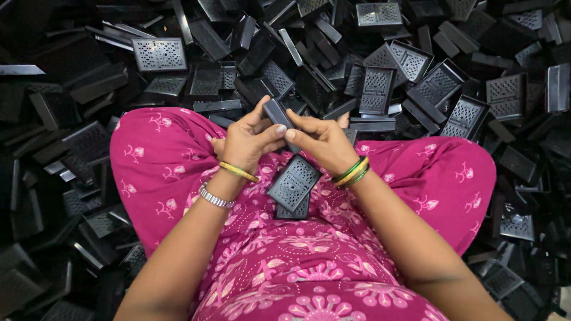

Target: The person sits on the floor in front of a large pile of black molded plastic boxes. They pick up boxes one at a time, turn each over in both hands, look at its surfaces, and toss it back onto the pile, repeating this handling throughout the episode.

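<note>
While gripped, smooth black rectangular piece (278, 113).

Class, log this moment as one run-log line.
left hand: grips small black plastic piece | right hand: grips same piece | lap: two perforated black covers | around: heap of black covers

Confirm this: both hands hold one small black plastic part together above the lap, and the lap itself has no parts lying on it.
Not quite. The head view shows the left hand and right hand holding the black part together, but perforated black parts do lie on the pink lap.
</note>
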